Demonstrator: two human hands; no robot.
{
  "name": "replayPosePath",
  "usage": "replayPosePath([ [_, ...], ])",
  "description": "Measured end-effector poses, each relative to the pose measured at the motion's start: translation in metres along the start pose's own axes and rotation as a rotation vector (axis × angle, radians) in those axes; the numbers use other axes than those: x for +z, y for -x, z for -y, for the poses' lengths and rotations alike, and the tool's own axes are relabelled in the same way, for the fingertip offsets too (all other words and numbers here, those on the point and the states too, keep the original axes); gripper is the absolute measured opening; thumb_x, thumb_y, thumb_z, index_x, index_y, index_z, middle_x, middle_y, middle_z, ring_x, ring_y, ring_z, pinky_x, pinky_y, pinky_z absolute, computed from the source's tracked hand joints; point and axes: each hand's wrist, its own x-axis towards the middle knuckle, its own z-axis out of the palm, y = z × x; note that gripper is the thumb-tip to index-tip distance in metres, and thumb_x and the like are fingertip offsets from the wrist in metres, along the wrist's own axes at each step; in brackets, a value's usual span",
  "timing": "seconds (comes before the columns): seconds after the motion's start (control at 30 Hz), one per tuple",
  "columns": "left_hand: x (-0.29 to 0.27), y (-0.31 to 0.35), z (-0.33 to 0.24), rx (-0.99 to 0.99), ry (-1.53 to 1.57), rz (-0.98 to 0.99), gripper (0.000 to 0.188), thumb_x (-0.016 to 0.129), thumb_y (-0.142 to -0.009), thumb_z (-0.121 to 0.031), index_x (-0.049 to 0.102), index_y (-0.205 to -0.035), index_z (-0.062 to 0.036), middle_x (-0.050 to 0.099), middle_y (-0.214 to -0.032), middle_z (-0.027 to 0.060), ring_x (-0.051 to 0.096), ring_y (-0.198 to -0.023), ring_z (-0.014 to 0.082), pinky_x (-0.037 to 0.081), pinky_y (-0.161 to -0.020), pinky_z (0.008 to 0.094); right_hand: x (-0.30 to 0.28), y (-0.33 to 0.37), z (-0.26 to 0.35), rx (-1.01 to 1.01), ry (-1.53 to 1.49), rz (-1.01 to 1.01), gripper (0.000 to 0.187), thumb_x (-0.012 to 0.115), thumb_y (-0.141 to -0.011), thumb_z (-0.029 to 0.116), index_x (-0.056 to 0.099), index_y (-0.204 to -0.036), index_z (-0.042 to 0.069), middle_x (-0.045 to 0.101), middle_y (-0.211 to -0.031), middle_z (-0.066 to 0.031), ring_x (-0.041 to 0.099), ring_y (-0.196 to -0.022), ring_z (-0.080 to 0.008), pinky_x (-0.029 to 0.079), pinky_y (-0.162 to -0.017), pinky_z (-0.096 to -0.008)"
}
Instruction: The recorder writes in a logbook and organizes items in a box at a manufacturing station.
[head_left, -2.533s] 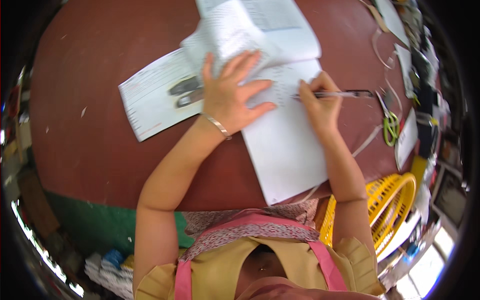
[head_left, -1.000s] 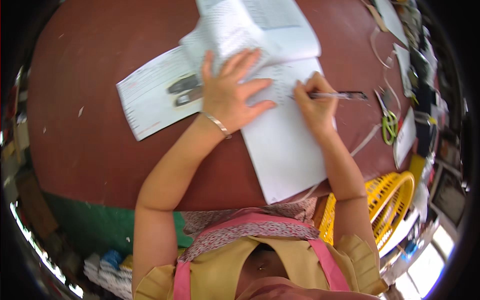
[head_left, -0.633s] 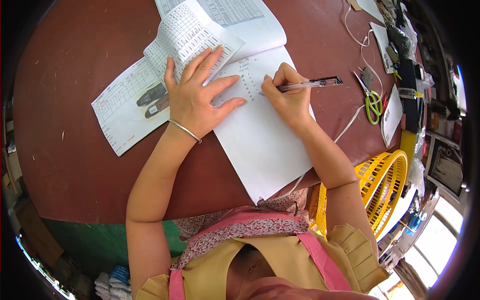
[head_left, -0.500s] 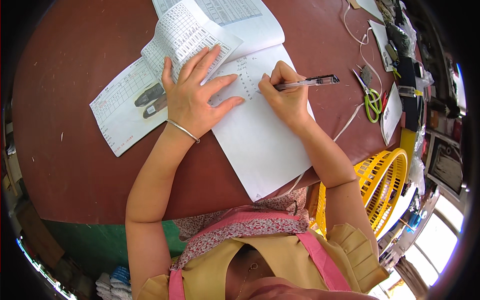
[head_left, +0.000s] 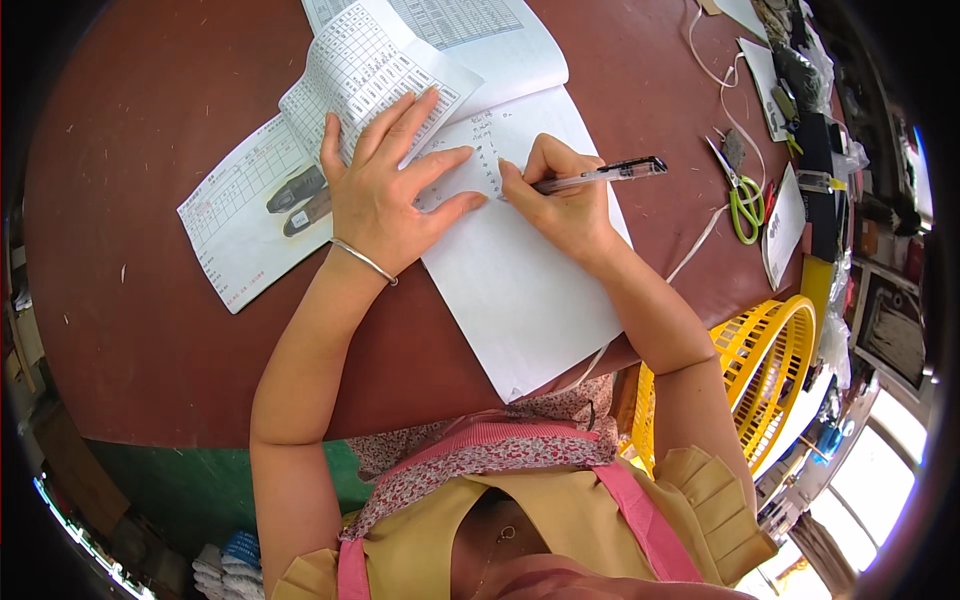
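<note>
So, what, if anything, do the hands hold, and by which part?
The right hand holds a pen by its lower barrel; the left hand rests spread on papers.

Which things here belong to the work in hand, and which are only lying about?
Seemingly in the work:
pen, held by the right hand
white page, under the pen
gridded sheet, under the left hand

Seemingly just lying about:
green-handled scissors
white cord
yellow basket

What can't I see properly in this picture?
All in the head view:
Handwriting: too small to read.
Folded printed sheet: partly covered by the left hand.
Pen: lower end partly hidden by the right hand.
Yellow basket: partly behind the right arm.
Turned-back pages: cut off by the upper edge.
</note>
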Motion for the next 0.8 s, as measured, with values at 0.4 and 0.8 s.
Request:
replayPosePath([
  [0.4,0.005,0.004,0.005,0.005,0.004,-0.009,0.041,0.086,-0.066,-0.048,0.08,-0.1,-0.0263,0.054,-0.151,0.0018,0.046,-0.14,0.0228,0.016,-0.114,0.0702,0.004,-0.004,-0.014,-0.12,0.003,-0.078,0.035,0.07,-0.089,0.004,0.041,-0.07,0.007,0.041,-0.061,0.0025,0.037,-0.06,-0.0043,0.032,-0.051,-0.0277],
  [0.8,0.002,0.008,0.005,-0.027,0.105,0.007,0.035,0.083,-0.072,-0.048,0.08,-0.1,-0.0261,0.051,-0.151,0.0035,0.039,-0.144,0.0195,0.008,-0.119,0.0691,-0.033,-0.005,-0.014,0.183,-0.657,-0.274,0.038,0.067,-0.101,0.017,0.041,-0.074,0.016,0.036,-0.056,0.0071,0.025,-0.043,-0.0021,0.02,-0.041,-0.0215],
])
